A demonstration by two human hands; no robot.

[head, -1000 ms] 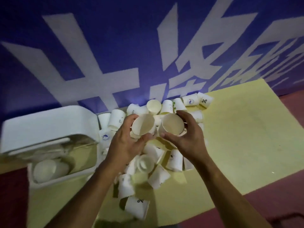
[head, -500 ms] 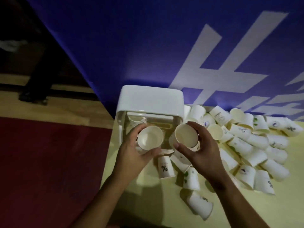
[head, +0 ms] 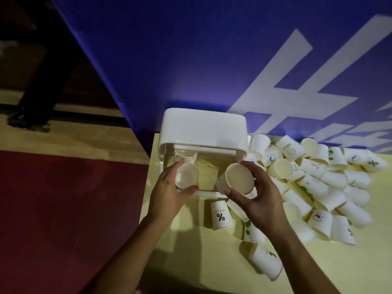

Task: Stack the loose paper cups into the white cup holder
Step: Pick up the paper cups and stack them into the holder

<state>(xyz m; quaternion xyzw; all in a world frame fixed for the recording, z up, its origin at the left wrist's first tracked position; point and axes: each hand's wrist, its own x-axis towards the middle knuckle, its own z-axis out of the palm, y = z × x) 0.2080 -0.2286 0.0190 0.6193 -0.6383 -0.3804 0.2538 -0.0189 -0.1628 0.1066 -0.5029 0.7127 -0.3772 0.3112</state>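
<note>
Left hand (head: 167, 194): my fingers wrapped around one small paper cup (head: 186, 174), now lowered over the holder's left side.
Right hand (head: 257, 196): gripping a wider cup (head: 238, 178), brought in from the pile.
White cup holder (head: 203, 128): open front below both cups.
Loose cups (head: 318, 183): heaped right, many left to stack.

Dim scene, light pooled on yellow table (head: 191, 251), dark soft corners, wide-angle bending

Cup pile (head: 314, 183) crowding holder's (head: 203, 128) right

Yellow table (head: 191, 262): holder (head: 203, 128), cups (head: 331, 187).
</note>
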